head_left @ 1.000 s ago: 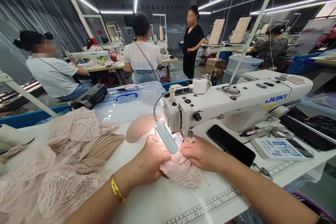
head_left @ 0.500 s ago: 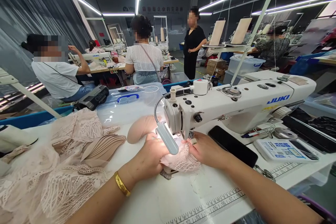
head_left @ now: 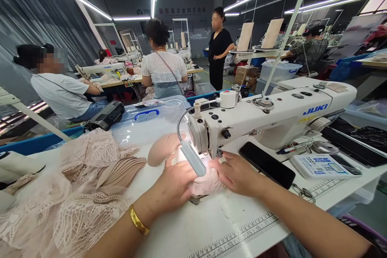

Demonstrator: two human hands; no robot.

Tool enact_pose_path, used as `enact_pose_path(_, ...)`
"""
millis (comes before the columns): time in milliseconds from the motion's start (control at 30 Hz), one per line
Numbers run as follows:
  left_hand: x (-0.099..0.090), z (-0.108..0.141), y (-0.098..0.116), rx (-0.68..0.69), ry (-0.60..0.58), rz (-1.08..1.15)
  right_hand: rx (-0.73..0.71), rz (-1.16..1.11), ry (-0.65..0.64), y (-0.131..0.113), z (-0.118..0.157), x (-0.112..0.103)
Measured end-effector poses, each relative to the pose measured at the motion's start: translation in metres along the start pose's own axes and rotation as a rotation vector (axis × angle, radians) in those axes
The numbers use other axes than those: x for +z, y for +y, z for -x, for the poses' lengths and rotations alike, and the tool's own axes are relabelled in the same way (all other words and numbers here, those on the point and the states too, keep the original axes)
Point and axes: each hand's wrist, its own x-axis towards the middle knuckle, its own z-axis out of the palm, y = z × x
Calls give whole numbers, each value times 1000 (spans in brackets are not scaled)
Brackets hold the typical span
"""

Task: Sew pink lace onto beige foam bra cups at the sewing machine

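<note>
A pale pink fabric piece (head_left: 207,183) lies under the head of the white sewing machine (head_left: 272,115). My left hand (head_left: 177,177) holds its left side, the fingertips partly behind the grey lamp (head_left: 193,158). At the right side of the fabric, my right hand (head_left: 237,171) is closed on its edge, close to the needle area. The needle itself is hidden by the lamp and the glare. A beige moulded cup (head_left: 161,150) rests just behind my left hand.
Lace pieces (head_left: 81,193) and stacked beige cups (head_left: 121,171) cover the table's left. A black phone (head_left: 267,164), a white box (head_left: 325,165) and small scissors (head_left: 304,193) lie at right. A clear bin (head_left: 145,119) stands behind. Several people are beyond.
The fabric has turned and bunched between my hands, its lace edge now less visible. My left hand has shifted slightly over it. The seated person at left has lowered a raised hand.
</note>
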Motion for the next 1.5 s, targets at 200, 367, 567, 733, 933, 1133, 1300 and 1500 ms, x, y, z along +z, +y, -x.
enact_pose_path(200,9,-3,24,-245,-61,-222,-48,-102,-152,-16,-9,6)
enact_pose_path(367,3,-1,34,-249,-124,-182,-15,84,-189,-3,-9,10)
enact_pose_path(567,-7,6,31,-232,-169,-82,45,-97,-175,-5,-10,-1)
enact_pose_path(733,-11,7,30,-185,-208,-14,79,-145,-267,-9,-13,3)
enact_pose_path(933,-29,16,21,-118,-315,94,96,-249,-265,9,-10,-12)
enact_pose_path(1133,-23,11,13,-40,-281,124,138,-370,-362,12,-9,-17)
enact_pose_path(1300,-13,4,12,27,-206,32,50,-474,-413,19,-6,-26)
enact_pose_path(1500,3,3,2,132,-33,-48,40,-672,-272,14,-13,-27)
